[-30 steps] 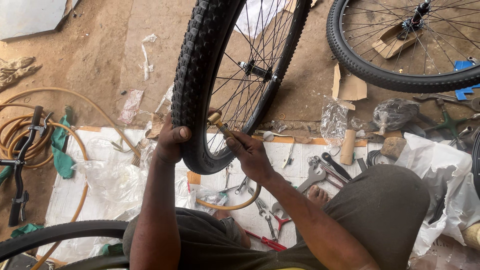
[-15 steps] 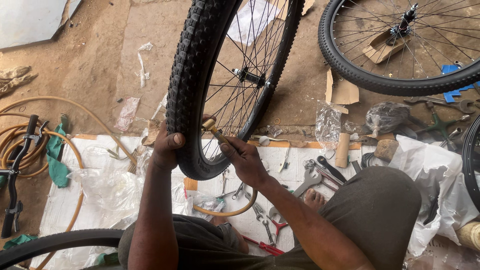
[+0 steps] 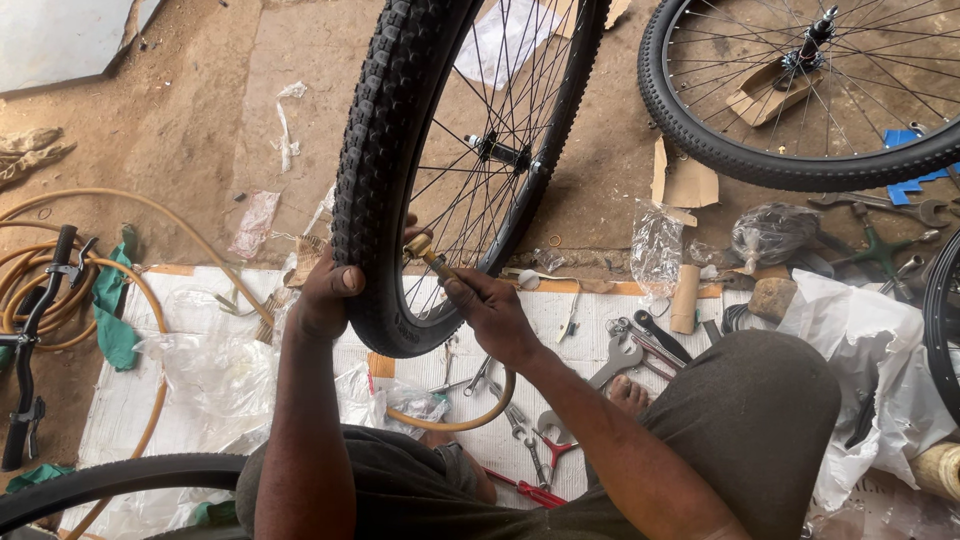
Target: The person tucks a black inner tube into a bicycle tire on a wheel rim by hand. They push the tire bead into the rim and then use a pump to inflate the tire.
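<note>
I saw my left hand (image 3: 325, 290) clenched around the knobby tyre of the upright bicycle wheel (image 3: 390, 180), at its near, lower edge. My right hand (image 3: 490, 312) pinched the brass pump nozzle (image 3: 425, 252) against the rim's inner edge. Spanners (image 3: 620, 355) crowded the white sheet (image 3: 130, 400) right of it; bare dirt lay open far left.

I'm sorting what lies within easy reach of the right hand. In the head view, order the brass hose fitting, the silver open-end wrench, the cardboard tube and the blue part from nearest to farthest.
Measured from the right hand:
1. Brass hose fitting, pinched in its fingers at the rim.
2. Silver open-end wrench, on the white sheet just to its right.
3. Cardboard tube, farther right at the sheet's edge.
4. Blue part, far upper right by the second wheel.
</note>
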